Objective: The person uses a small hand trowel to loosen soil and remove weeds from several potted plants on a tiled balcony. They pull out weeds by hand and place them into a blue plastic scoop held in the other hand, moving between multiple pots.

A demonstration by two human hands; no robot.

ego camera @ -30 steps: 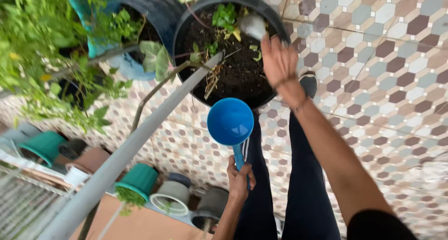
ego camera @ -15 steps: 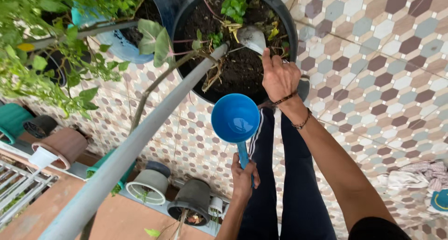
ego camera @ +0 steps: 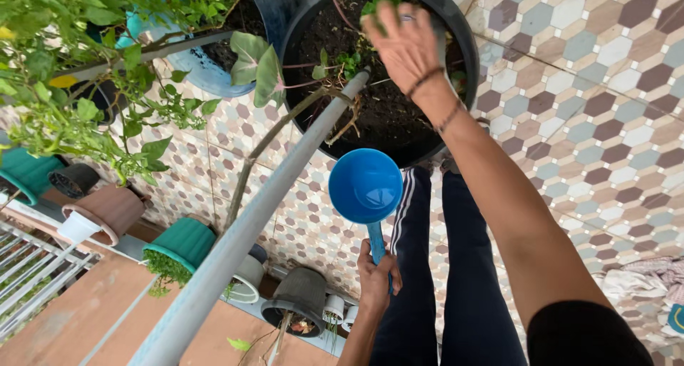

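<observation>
A patterned hexagon-tiled floor (ego camera: 613,110) spreads under everything, and a grey pipe (ego camera: 242,238) runs slantwise across the view. On the floor stands a big black pot (ego camera: 467,49) filled with dark soil, a few small green sprouts and thin stems. The step in hand looks like tending this pot: the right hand (ego camera: 406,45) reaches over the soil with fingers spread loose, gripping nothing that can be seen. The left hand (ego camera: 376,280) is clenched round the handle of a blue scoop (ego camera: 365,186), held just short of the pot's near rim; its bowl appears empty. Any next move seems to call for bringing the scoop over the soil. Smaller green, brown and grey pots line the edge below.
</observation>
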